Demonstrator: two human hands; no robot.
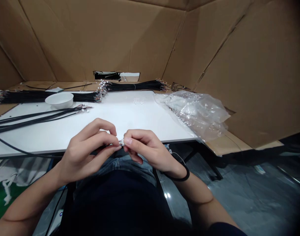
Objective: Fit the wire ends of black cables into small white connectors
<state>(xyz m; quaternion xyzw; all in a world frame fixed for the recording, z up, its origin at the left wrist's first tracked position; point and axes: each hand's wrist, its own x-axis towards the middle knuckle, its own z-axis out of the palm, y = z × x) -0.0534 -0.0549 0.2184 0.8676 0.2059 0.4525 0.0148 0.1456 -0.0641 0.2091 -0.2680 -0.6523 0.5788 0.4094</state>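
Note:
Between my two hands, at the table's front edge, is a small white connector (122,142) with several thin wires going into it. My left hand (87,149) pinches the wires between thumb and fingers, just left of the connector. On its other side, my right hand (146,147) grips the connector with thumb and forefinger, covering part of it. A black cable (29,152) runs in from the left edge and passes under my left forearm; whether it joins these wires is hidden.
Black cable bundles with white connector ends (24,97) lie at the back left, beside a white bowl (59,100). Another tied bundle (135,86) is at the back. Small clear pieces (138,101) lie on the white board (140,114). A plastic bag (194,113) lies right; cardboard walls (110,36) surround the table.

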